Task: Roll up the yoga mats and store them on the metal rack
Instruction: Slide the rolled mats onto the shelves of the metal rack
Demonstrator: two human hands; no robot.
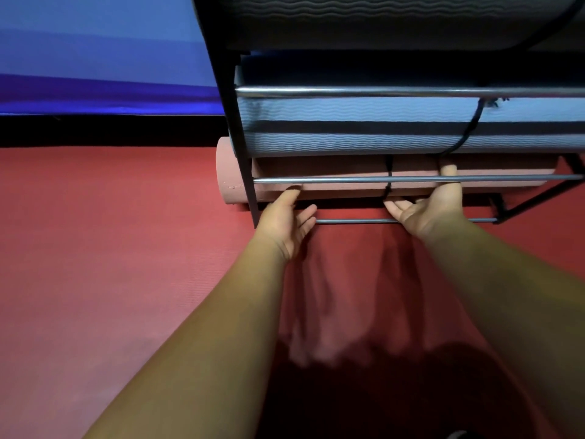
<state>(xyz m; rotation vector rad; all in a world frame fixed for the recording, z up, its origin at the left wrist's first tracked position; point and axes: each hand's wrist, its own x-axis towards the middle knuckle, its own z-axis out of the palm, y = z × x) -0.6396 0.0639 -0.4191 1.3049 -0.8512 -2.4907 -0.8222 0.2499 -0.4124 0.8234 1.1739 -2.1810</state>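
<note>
A rolled pink yoga mat [332, 188] lies on the lowest shelf of the metal rack [240, 147], its left end sticking out past the rack's post. A black strap [388, 180] circles it. My left hand [286, 221] reaches under the mat with its thumb against the mat's front. My right hand [427, 207] cups the mat from below, thumb up over the front rail. A rolled blue-grey mat [348, 125] with a black strap sits on the shelf above. A dark grey rolled mat [364, 23] lies on the top shelf.
Red padded flooring [110, 248] spreads in front of and under the rack. A blue mat or padded wall [104, 52] rises at the back left above a black strip. A dark shadow covers the floor near my body.
</note>
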